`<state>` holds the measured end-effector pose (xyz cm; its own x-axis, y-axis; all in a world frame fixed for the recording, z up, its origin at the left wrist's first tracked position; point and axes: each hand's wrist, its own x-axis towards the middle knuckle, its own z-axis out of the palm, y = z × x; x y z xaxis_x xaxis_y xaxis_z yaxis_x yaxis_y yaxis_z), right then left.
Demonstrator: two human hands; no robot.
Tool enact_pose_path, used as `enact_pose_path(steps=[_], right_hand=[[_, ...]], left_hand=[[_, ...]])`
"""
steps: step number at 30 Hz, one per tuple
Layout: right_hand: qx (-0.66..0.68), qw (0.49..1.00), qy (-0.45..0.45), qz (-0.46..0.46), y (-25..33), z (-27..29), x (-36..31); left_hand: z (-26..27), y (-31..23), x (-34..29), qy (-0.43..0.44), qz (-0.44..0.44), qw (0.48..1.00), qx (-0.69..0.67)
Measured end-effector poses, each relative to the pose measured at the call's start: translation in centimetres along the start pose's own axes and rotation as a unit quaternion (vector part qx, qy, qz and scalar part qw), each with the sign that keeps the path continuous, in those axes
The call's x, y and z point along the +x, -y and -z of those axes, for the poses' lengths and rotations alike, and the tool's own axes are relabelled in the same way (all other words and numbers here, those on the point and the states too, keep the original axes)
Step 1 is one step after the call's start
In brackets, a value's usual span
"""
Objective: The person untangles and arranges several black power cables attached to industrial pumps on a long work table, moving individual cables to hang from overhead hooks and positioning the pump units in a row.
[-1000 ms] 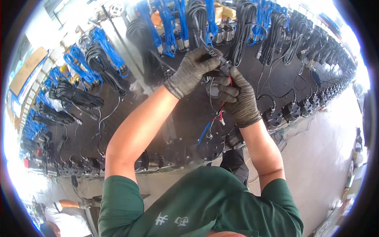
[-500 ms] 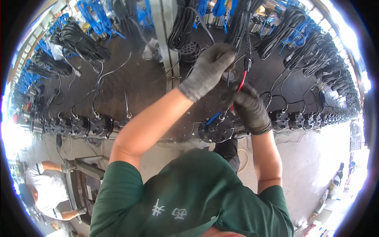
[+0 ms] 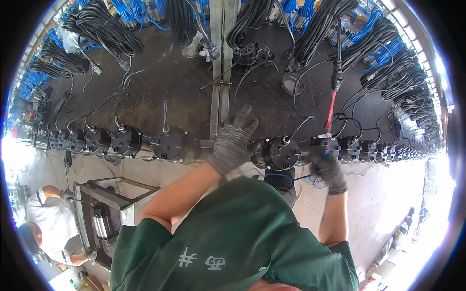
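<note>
My left hand point(image 3: 234, 141), in a grey knit glove, lies flat with fingers spread on the dark bench edge, just left of a round black motor unit point(image 3: 280, 153). My right hand point(image 3: 326, 165), also gloved, is closed around the lower end of a thin red wire point(image 3: 331, 111). It holds the wire at a smaller black unit point(image 3: 320, 143) in the same row. The red wire runs up to a black cable point(image 3: 336, 77) hanging from coils above. My green shirt hides the bench front below my arms.
A row of round black motor units point(image 3: 126, 140) lines the bench edge both ways. Coils of black cable point(image 3: 104, 29) and blue cable point(image 3: 374, 24) lie at the back. A metal rail point(image 3: 221, 72) splits the bench. A metal-framed box point(image 3: 104, 213) and a person in white point(image 3: 48, 223) are lower left.
Both hands came down from the hanging cable coils to the row of black units at the bench edge. My left hand let go and now lies flat.
</note>
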<state>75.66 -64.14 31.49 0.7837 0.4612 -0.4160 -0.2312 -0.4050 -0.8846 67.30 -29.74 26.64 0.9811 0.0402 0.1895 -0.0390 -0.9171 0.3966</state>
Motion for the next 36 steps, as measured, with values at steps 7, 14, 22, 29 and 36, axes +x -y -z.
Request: enact_pose_path(steps=[7, 14, 22, 29, 36], right_hand=[[-0.152, 0.865, -0.441, 0.187, -7.1, 9.7, 7.8], [-0.359, 0.817, -0.431, 0.135, -7.8, 4.9, 9.6], [-0.396, 0.813, -0.418, 0.082, -6.2, 4.9, 9.9], [-0.425, 0.800, -0.400, 0.139, -7.0, 5.4, 10.4], [-0.443, 0.807, -0.368, 0.128, -5.8, 5.5, 10.1]], left_hand=[[0.1, 1.1, 1.3, 0.056, -0.128, 0.990, 0.013], [1.3, 1.6, 0.9, 0.005, -0.137, 0.986, -0.090], [0.3, 1.4, 0.0, -0.065, -0.131, 0.984, -0.103], [0.3, 0.4, -0.4, -0.091, -0.064, 0.991, -0.075], [0.0, 0.3, -0.5, -0.140, -0.082, 0.984, -0.068]])
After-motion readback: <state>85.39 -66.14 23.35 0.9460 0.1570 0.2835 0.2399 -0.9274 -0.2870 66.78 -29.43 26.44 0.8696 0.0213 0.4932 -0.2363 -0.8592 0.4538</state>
